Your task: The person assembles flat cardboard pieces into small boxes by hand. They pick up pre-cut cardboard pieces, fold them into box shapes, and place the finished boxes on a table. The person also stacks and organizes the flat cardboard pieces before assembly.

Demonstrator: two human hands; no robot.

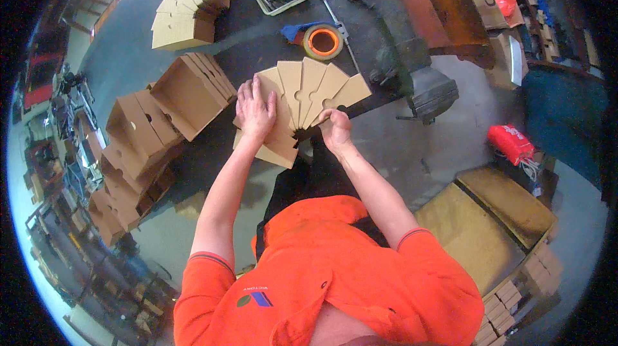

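Fanned cardboard boxes [310, 88] lie before me at near edge of worktop [254, 43]. My left hand [256, 113] rests flat on them, fingers extended; my right hand [336, 130] curls at fan's lower right, grip uncertain. Far closed-box row [183, 14] seems finished; open cardboard boxes [188, 98], left, seemingly remain unclosed.

soft, moderate light is falling over the cardboard fan [306, 88], which is showing fairly sharply, while shade is deepening inside the open box [187, 101]. the fisheye lens is bending straight edges toward the rim, where detail is softening, black is filling the corners, and a blue fringe is glowing at left
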